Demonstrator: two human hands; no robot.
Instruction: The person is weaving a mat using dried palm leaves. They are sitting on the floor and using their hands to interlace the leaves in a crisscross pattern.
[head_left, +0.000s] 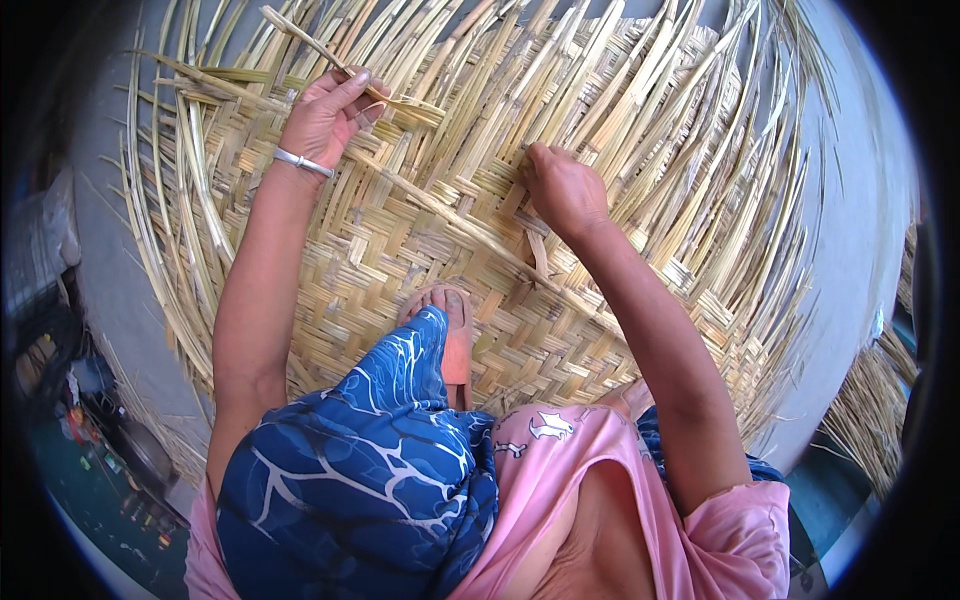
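Observation:
A large mat (370, 270) woven from flat, straw-coloured reed strips spreads out in front of me, its weave crossing in a zigzag. Between thumb and fingers, my left hand (335, 108) pinches a thin reed strip (300, 35) over the far left part of the mat. My right hand (567, 192) is closed low over the weave, right of the middle; whatever its curled fingers grip is hidden beneath them. A long reed (480, 235) lies slantwise over the mat, passing between my hands.
Loose reed ends (700, 130) fan out past the mat's far and right edges onto the grey floor (850, 200). My sandalled foot (455, 330) rests on the near part. A reed bundle (870, 410) lies at the right, and mixed clutter (110, 430) at the left.

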